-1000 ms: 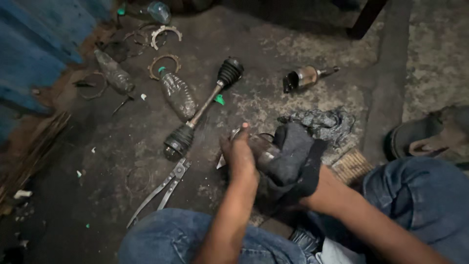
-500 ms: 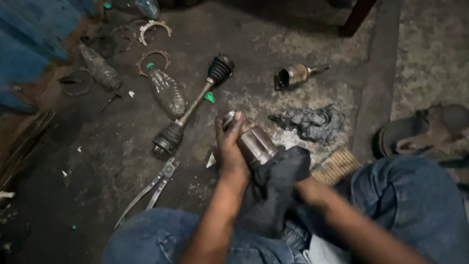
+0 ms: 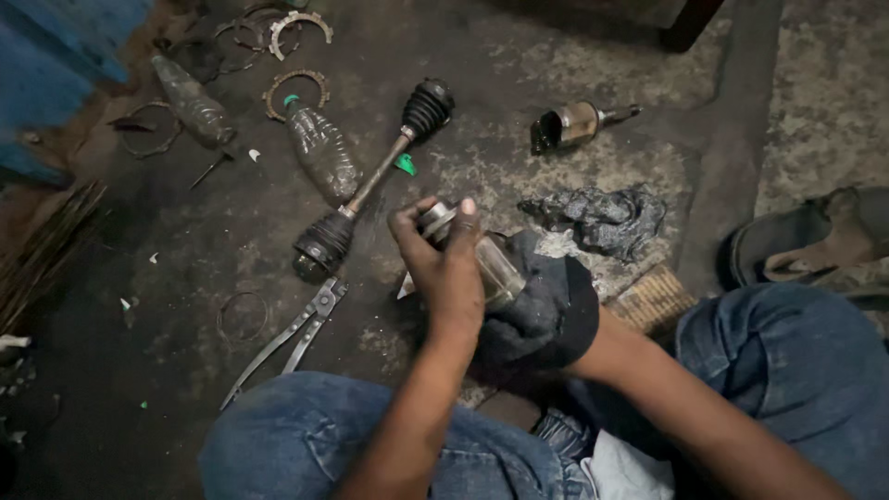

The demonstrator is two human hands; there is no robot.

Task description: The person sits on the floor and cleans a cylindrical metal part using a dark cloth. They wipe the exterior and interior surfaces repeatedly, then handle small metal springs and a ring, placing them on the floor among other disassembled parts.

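A: Status, pls. Hands?

B: We see the left hand (image 3: 449, 268) clamped round the joint (image 3: 477, 255), a metal CV housing held above the floor (image 3: 185, 268), just in front of the knees. Right hand (image 3: 579, 338) is buried in a dark rag (image 3: 542, 306) pressed against the joint's near end; its fingers are hidden, so grip can't be told.

A: Handling?

B: We judge it heavy, rigid, prob. greasy, so slippery. Best taken round the barrel, w/ cloth.

A: Surroundings?

B: Rough, oil-stained concrete, dim. An axle (image 3: 375, 181) w/ boots lies just beyond, pliers (image 3: 287, 338) near the left knee, bottles (image 3: 319, 148) and rings further off.
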